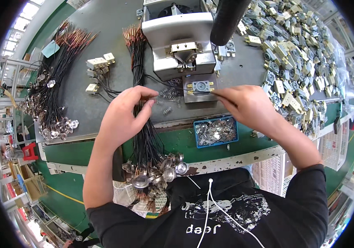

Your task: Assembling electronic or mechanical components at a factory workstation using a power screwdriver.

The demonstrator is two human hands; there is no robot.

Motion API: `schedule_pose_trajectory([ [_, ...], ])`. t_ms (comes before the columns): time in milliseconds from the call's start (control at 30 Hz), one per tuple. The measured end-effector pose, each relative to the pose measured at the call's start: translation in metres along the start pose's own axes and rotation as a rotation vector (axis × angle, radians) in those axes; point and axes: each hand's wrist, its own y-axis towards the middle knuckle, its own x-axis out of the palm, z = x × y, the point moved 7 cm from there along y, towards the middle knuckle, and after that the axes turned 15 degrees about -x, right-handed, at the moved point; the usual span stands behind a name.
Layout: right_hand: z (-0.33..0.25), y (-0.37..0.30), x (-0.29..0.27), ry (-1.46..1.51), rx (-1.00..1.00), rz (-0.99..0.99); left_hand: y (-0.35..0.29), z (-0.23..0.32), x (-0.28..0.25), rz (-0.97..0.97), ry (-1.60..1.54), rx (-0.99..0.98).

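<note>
I saw a bundle of black wires [63, 66] at 10 o'clock. I had the left hand [129, 111] between 9 and 10, thumb and forefinger narrowly apart beside loose springs [169, 94]; I couldn't tell if it pinched one. At 1 o'clock a gray part [202, 86] lay on a metal block [202, 98]. The right hand [247, 103], fingers bunched narrow, touched the part's 3 o'clock end, its grip unclear. A pile of parts [290, 62] spread at 2.

The head view looks down on the workbench [84, 109] from nearby.
</note>
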Motion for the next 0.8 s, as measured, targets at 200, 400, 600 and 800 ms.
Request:
schedule_pose_trajectory([
  [200,0.016,-0.016,0.024,0.12,0.268,0.1,0.015,0.03,0.005,0.048,0.087,0.22],
  [400,0.013,-0.007,0.015,0.094,0.183,0.071,0.026,0.051,0.019,0.05,0.08,0.268],
  [600,-0.006,-0.02,0.013,0.682,0.39,0.118,0.044,0.071,0.051,0.084,0.192,0.442],
  [800,-0.01,-0.04,0.022,0.869,0.439,0.257,0.046,0.07,0.063,0.085,0.355,0.512],
])
